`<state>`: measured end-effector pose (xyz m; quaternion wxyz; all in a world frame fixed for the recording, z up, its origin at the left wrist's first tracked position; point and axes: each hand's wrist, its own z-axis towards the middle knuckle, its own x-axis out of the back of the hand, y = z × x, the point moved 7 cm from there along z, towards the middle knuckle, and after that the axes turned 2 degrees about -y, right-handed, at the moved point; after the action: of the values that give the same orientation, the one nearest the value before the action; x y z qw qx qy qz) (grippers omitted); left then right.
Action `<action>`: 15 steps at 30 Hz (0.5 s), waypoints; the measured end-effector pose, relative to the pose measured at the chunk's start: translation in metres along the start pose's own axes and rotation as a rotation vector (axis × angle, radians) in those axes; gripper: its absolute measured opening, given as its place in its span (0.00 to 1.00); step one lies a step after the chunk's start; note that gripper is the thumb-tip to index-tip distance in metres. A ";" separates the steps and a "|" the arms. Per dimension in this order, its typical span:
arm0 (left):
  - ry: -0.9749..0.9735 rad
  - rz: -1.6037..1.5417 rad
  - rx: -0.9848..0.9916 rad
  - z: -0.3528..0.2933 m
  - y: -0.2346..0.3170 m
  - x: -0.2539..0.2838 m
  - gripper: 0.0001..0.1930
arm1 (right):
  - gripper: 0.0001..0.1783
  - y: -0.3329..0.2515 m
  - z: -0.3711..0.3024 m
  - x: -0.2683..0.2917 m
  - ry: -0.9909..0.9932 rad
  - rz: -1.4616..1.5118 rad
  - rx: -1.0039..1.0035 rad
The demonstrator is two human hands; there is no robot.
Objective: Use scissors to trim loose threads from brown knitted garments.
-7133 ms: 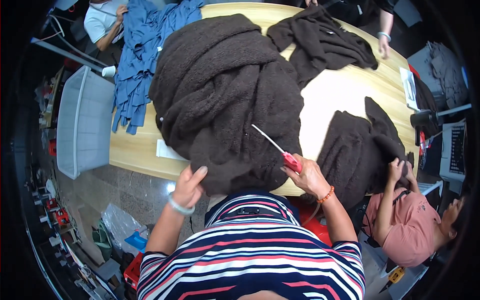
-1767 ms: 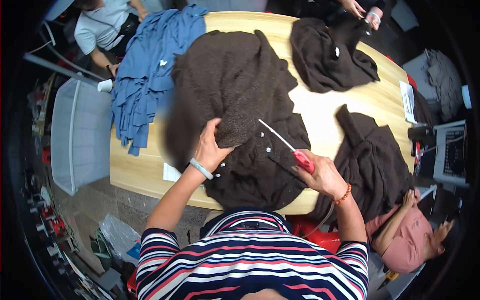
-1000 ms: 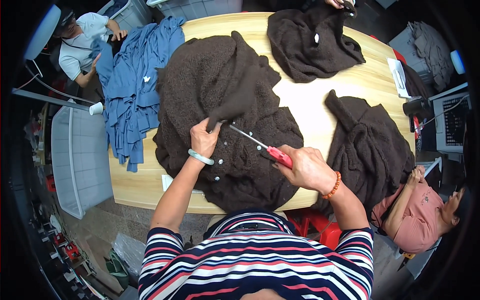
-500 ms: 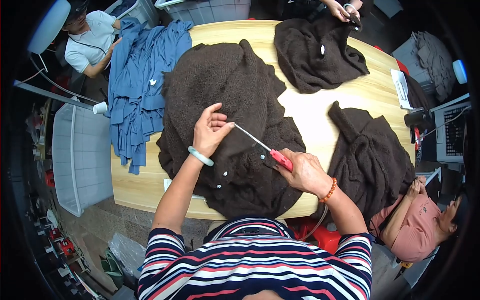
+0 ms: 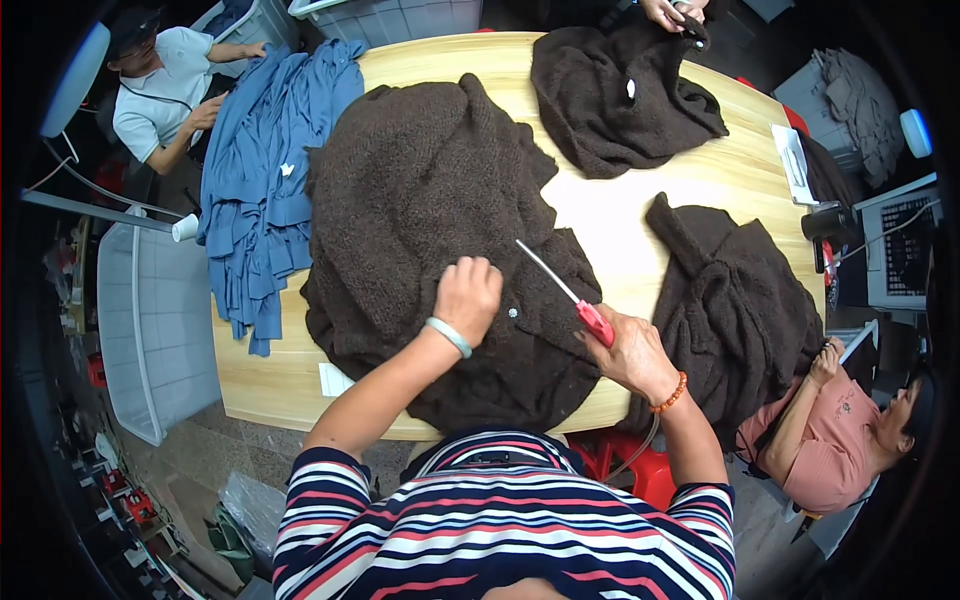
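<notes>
A dark brown knit garment (image 5: 410, 170) lies heaped over the middle of the table in front of me. My left hand (image 5: 468, 302), knuckles up and fingers curled into the cloth, grips it near a small shiny button (image 5: 513, 313). To the right, my right hand (image 5: 632, 352) is wrapped round the red handle of a tool with a long thin metal shaft (image 5: 545, 268). The shaft points up and left over the garment, its tip close to the cloth; I cannot tell whether they touch. A thin hose or cord (image 5: 652, 432) shows below my right wrist.
More brown knits lie at the right (image 5: 735, 290) and far right (image 5: 620, 100), the far one held by another person's hands (image 5: 672, 14). Blue garments (image 5: 265, 180) hang over the table's left edge beside a person in white. A grey bin (image 5: 170, 330) stands left; a person in pink sits right.
My left hand has left the shaft's tip, moved down and right, and curled onto the garment. The tool has shifted slightly right. Two buttons near my left wrist no longer show.
</notes>
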<state>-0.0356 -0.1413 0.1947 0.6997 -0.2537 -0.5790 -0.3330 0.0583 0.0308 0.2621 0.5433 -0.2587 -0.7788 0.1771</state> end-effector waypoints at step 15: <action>0.192 -1.086 0.383 -0.012 -0.075 -0.006 0.05 | 0.14 -0.022 -0.001 -0.009 -0.105 -0.137 0.119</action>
<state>-0.0851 -0.1976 0.1839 0.5115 0.2422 -0.6098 -0.5548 0.0568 0.0077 0.2680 0.5269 -0.1622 -0.8103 0.1987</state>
